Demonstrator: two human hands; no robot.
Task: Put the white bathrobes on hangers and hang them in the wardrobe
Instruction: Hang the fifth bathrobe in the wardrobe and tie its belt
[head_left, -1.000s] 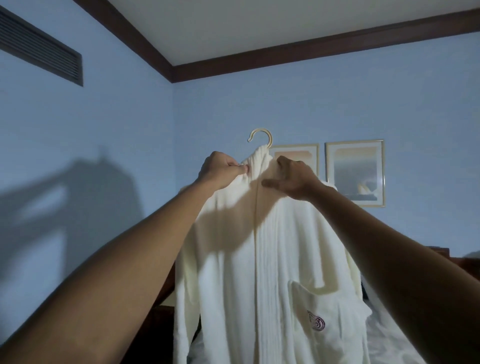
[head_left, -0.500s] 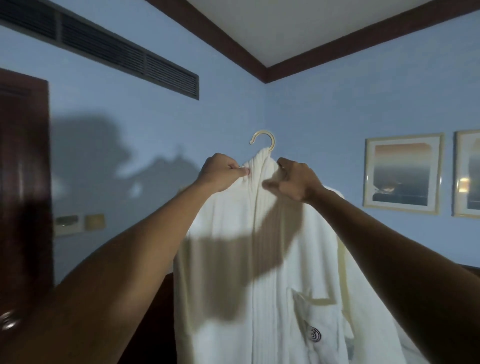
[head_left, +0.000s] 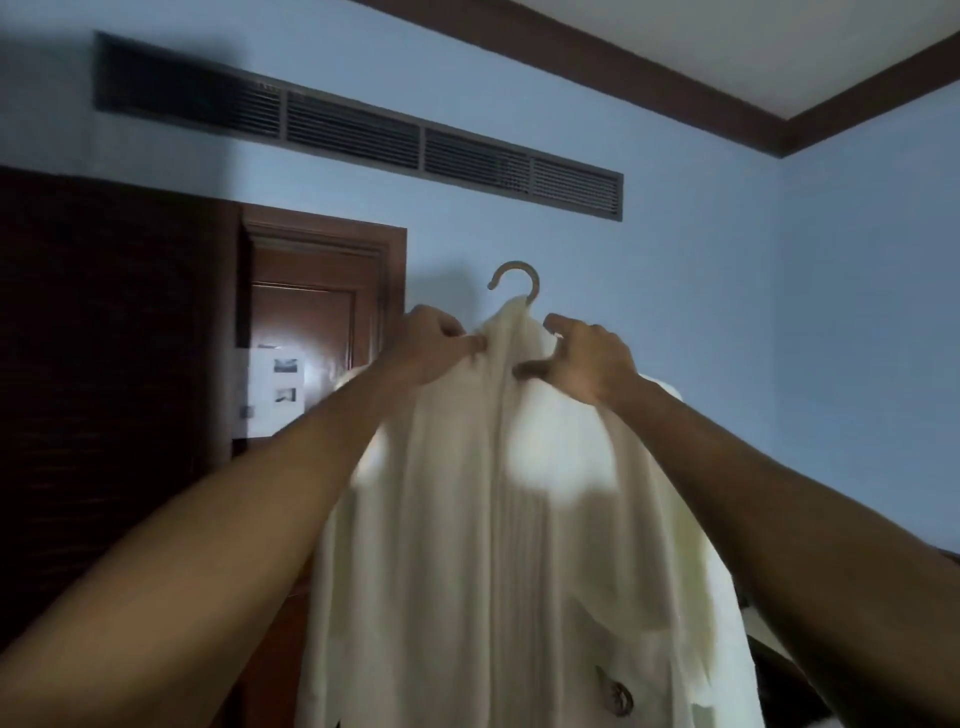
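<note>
A white bathrobe (head_left: 498, 545) hangs full length in front of me, draped over a hanger whose tan hook (head_left: 514, 278) sticks up above the collar. My left hand (head_left: 428, 348) grips the robe's left collar just below the hook. My right hand (head_left: 584, 364) holds the right collar and shoulder, thumb pressed into the cloth. The hanger's bar is hidden under the fabric. A dark emblem (head_left: 618, 699) shows on the chest pocket low down.
A dark wooden wardrobe panel (head_left: 104, 389) fills the left side. Beside it stands a brown door (head_left: 317, 322) with papers pinned on it. A long air vent (head_left: 363, 124) runs along the blue wall above.
The view has swung left with the robe held up: the framed pictures have left the frame, and the dark wardrobe panel and brown door have come in. Both hands keep their hold.
</note>
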